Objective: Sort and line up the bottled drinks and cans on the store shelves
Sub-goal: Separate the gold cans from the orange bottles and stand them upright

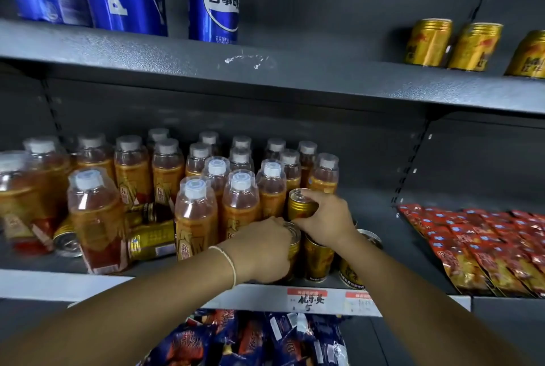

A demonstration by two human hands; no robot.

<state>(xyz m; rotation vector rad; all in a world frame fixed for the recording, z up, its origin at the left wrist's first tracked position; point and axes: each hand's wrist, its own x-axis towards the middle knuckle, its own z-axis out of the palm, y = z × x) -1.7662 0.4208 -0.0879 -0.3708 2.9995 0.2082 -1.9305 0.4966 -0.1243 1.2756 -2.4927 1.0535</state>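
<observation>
My right hand (324, 215) is clamped round the side of a gold can (302, 203), held just above the middle shelf (177, 280) at the right end of the bottles (194, 212). My left hand (262, 250) is curled round a second can (293, 243), which stands at the near edge just below the first.

I judge these cans stiff, smooth and slick. If they are full, they are heavy for their size. I'd grip one round the mid-body with the fingers wrapped, not by the rim, since a drop would dent it. The fallen cans (150, 240) lying on their sides among the bottles to the left will roll when nudged. The bottles look like thin plastic, tall and easy to tip, so I'd reach between them slowly.

My left hand covers most of the second can. Behind my right wrist I can make out standing cans (318, 259), perhaps three, but the count is unsure. The fallen cans are partly behind bottles. The far left is blurred, and I cannot read the labels.
</observation>
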